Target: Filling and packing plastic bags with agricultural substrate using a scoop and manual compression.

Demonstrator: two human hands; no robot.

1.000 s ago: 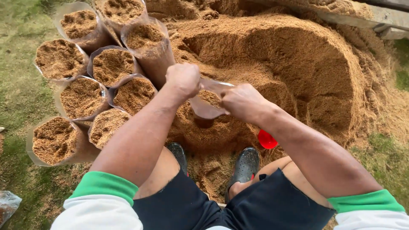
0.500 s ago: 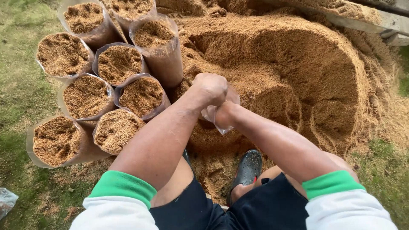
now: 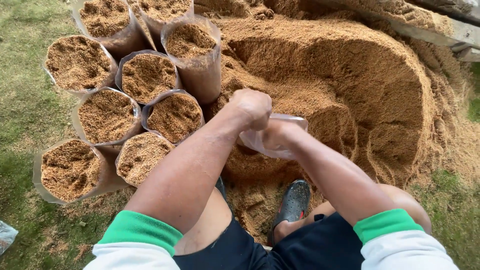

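Note:
My left hand [image 3: 252, 107] is closed on the near rim of a clear plastic bag [image 3: 295, 121] held in front of me. My right hand [image 3: 274, 136] is pushed down inside that bag, seen through the plastic, pressing on its contents. The bag stands against a big heap of brown sawdust [image 3: 350, 85]. To the left stand several filled clear bags of sawdust [image 3: 175, 117], upright and packed close together.
Grass [image 3: 25, 115] covers the ground at left and at the far right. A grey concrete edge [image 3: 460, 35] runs along the top right behind the heap. My dark shoe [image 3: 295, 202] rests at the heap's foot. A crumpled plastic scrap [image 3: 6, 235] lies at bottom left.
My hands held the bag's mouth wide open a second ago. They came together, and my right hand has gone down inside the bag. The view moved slightly closer.

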